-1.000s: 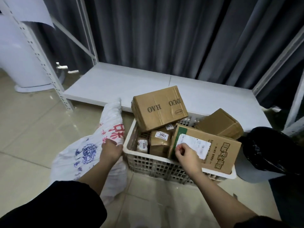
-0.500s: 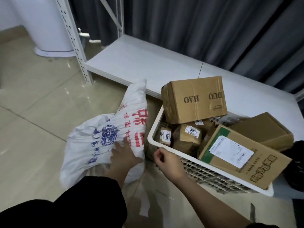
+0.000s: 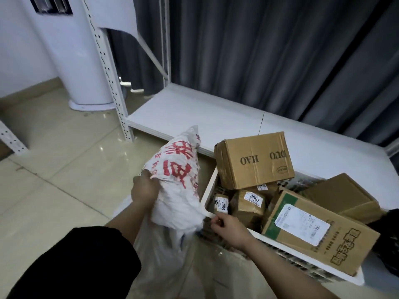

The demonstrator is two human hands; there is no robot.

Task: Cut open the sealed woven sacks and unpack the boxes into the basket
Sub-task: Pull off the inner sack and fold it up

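Now the left hand (image 3: 144,188) has bunched the white sack (image 3: 178,186) in a curled grip and lifted it beside the basket (image 3: 207,193), where half a second ago it lay flat under spread fingers. The right hand (image 3: 228,230) stays near the basket's front rim, fingers curled; whether it pinches anything, I cannot tell. Cardboard boxes (image 3: 254,160) fill the basket.

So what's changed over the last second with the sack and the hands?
The left hand now grips the woven sack and has lifted it off the floor. The right hand let go of the green-edged box and came back to the basket rim beside the sack. The boxes stayed put.
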